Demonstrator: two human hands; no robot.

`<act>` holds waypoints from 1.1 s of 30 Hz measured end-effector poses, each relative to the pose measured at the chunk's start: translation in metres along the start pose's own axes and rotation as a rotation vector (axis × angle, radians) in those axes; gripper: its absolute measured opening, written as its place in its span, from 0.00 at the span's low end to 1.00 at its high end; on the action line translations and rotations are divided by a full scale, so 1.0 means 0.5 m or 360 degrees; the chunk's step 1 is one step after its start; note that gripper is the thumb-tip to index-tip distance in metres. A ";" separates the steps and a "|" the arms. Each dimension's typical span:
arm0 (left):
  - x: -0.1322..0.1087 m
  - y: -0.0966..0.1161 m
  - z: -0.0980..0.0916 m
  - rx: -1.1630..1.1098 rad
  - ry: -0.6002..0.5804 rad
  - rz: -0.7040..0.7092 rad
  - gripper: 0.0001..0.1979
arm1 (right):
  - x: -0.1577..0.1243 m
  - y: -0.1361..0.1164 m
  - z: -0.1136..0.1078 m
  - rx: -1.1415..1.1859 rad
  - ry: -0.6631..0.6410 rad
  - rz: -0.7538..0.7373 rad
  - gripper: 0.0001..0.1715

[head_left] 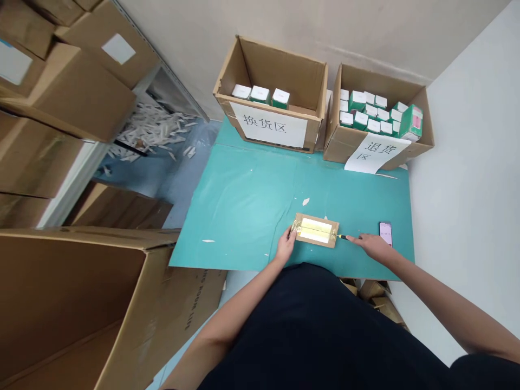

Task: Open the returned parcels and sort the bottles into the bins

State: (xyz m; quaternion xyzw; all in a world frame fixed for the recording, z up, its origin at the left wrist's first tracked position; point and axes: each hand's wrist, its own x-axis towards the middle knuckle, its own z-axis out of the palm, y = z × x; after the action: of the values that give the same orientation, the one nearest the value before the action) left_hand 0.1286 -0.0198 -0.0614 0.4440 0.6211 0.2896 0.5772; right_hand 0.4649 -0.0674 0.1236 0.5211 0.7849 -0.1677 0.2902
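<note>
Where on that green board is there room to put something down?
The widest bare stretch of the green board lies between the two labelled cardboard boxes and the flat parcel, marked only by a few white flecks. The near edge is crowded: left hand, parcel, right hand and phone sit close together.

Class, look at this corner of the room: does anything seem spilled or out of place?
Yes: loose white scraps lie scattered over the blue floor beside the stacked brown cardboard cartons, unlike the boxed green-and-white packages.
</note>
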 end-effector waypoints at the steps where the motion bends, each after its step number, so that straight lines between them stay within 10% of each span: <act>1: -0.001 0.002 0.000 0.0012 0.0004 -0.0006 0.25 | -0.004 0.000 0.002 0.0011 0.0009 -0.0002 0.49; 21: -0.002 0.009 -0.005 0.0083 -0.0063 0.0052 0.26 | -0.097 0.041 0.073 0.0305 0.0124 0.0151 0.41; 27: -0.003 0.019 -0.022 0.0322 -0.0114 0.0113 0.32 | -0.128 0.032 0.137 0.1338 0.0421 0.0579 0.32; 33: 0.009 0.094 -0.038 0.1093 -0.0412 0.0808 0.45 | -0.065 -0.100 0.189 0.2397 0.0573 0.1025 0.37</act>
State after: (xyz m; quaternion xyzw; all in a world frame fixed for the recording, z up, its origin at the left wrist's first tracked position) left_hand 0.1205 0.0074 -0.0194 0.7810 0.4753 0.1411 0.3797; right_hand 0.4552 -0.1643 0.0686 0.7931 0.3103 -0.4703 -0.2313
